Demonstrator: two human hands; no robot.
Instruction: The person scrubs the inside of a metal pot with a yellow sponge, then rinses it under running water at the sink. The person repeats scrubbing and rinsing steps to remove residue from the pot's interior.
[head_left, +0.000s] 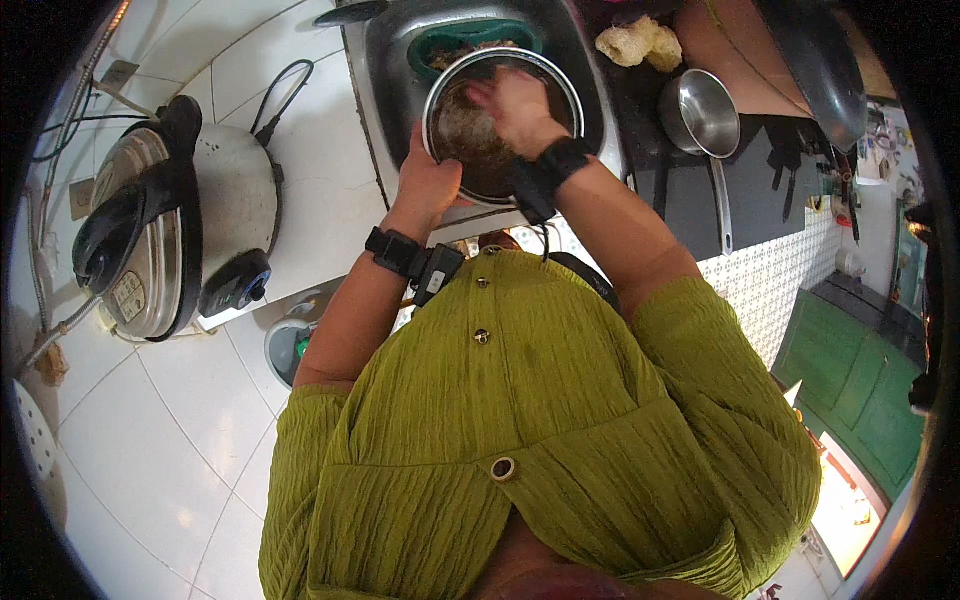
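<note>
A round metal-rimmed bowl or pot (429, 112) is held tilted over the near part of the stainless steel sink (386, 90). My left hand (429, 178) grips its near left edge, the thumb lying over the rim. Inside the vessel is my right hand (517, 109), its fingers blurred by motion. The brown interior looks wet or coated; whether it holds loose contents cannot be made out. I cannot tell if anything is between my right fingers. Behind the vessel, a green sink strainer basket (431, 45) with food scraps is partly covered by it.
An electric pressure cooker (232, 195) stands on the white tiled counter (322, 165) at left. Right of the sink are a loofah sponge (637, 45), a steel saucepan (701, 112) with its handle towards me, and a black pan (817, 67). A grey bin (285, 352) sits below.
</note>
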